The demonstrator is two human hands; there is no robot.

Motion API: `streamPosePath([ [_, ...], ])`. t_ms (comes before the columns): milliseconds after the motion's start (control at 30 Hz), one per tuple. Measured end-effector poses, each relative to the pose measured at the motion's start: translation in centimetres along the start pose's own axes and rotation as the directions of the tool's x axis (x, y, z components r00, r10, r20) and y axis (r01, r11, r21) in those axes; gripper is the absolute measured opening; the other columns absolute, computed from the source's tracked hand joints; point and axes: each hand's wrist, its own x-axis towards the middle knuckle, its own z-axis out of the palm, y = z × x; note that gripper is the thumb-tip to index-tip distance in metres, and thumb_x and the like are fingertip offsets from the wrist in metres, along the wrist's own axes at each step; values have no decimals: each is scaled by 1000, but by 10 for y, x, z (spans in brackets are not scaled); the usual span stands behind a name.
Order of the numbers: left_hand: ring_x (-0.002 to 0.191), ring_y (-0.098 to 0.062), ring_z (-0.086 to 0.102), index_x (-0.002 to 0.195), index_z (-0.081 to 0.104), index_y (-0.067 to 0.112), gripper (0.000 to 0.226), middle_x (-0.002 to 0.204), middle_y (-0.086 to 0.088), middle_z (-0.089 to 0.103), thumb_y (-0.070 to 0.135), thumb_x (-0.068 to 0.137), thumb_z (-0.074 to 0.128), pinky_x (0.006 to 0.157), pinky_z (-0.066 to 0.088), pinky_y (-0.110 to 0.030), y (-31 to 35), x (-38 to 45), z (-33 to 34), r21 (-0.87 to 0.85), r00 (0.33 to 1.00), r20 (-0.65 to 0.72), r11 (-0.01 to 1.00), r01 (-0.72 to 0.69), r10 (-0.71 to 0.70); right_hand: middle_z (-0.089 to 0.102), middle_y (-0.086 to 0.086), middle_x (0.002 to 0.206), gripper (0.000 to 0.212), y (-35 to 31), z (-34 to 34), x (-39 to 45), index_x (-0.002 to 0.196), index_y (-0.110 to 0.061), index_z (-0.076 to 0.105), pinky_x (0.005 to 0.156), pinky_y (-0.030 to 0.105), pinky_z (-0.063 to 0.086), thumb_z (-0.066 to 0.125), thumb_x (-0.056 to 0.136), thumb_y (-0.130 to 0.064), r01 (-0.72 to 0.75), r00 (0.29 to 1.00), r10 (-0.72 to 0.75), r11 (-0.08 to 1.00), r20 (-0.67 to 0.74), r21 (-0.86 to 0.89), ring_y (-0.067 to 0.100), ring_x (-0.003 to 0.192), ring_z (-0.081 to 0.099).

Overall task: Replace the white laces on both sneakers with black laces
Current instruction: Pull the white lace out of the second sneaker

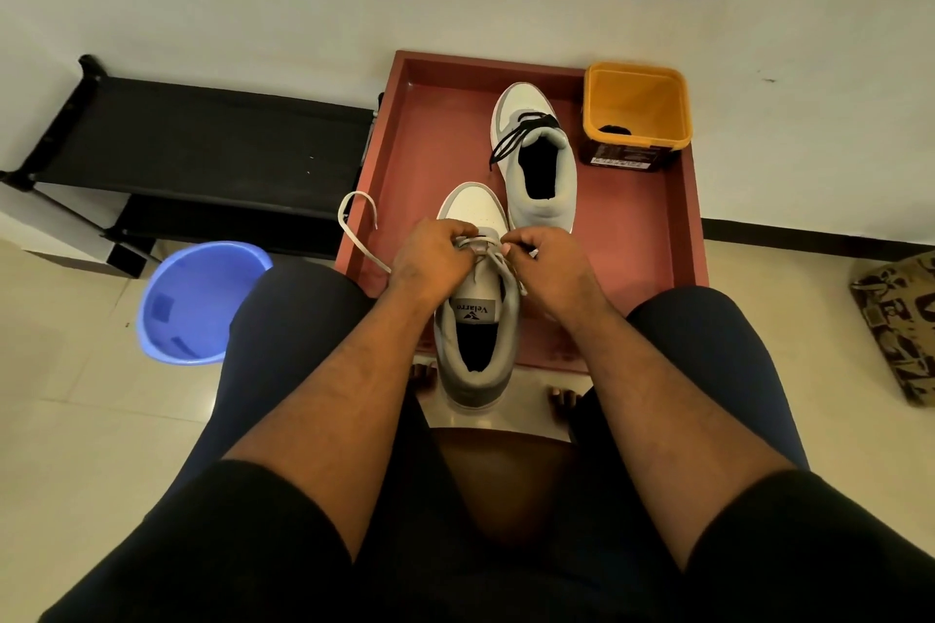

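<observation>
While the near sneaker point(478, 304) is sitting at six o'clock on the red tray point(652, 228), heel hanging over the tray's near edge between the person's knees, both hands are working at its upper eyelets. That shoe is carrying a white lace point(356, 238), so by my reading the job is roughly half done: this lace is being drawn out, and a black one is waiting to go in.

Both forearms are reaching forward and converging over the tongue. The left hand point(432, 261) is curling down over the eyelets, fingers bent and pinching the lace, whose free end is looping out toward ten o'clock past the tray's left rim. The right hand point(554, 271) is mirroring it, fingers curled and pinching the other strand close beside the left fingertips; a small dark bit is showing at its knuckles, too small to identify.

Farther out, at about twelve o'clock, the far sneaker point(539, 157) is lying on the tray, toe away, with a black lace point(521, 132) threaded in and its ends trailing loose, untied. At one o'clock the yellow bin point(637, 114) is standing in the tray's far corner, something dark lying inside, possibly the remaining black lace. A blue tub point(195, 301) is sitting on the floor at nine o'clock.
</observation>
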Motion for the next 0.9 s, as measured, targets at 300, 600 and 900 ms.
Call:
streamPosePath([
  [300, 113, -15, 58, 119, 68, 31, 36, 126, 6, 62, 25, 84, 60, 98, 47, -43, -2, 7, -3, 70, 994, 99, 997, 43, -50, 72, 0, 102, 19, 7, 16, 16, 106, -18, 71, 83, 36, 53, 59, 92, -20, 29, 999, -28, 998, 27, -60, 15, 92, 64],
  [600, 88, -18, 62, 115, 70, 30, 33, 89, 4, 69, 37, 83, 62, 87, 50, -42, -8, 8, 2, 59, 991, 60, 991, 118, -122, 59, 8, 95, 15, -23, 3, 31, 86, -12, 56, 70, 30, 41, 46, 93, -4, 33, 981, -15, 996, 195, -87, 16, 83, 52],
  [900, 109, -19, 55, 117, 67, 41, 33, 116, 11, 67, 47, 84, 65, 81, 32, -36, -3, 6, 1, 109, 987, -21, 981, 158, -156, 68, 1, 106, 22, 6, 8, 15, 111, -9, 67, 86, 29, 49, 56, 92, -6, -62, 998, 62, 997, 16, 51, 15, 96, 61],
])
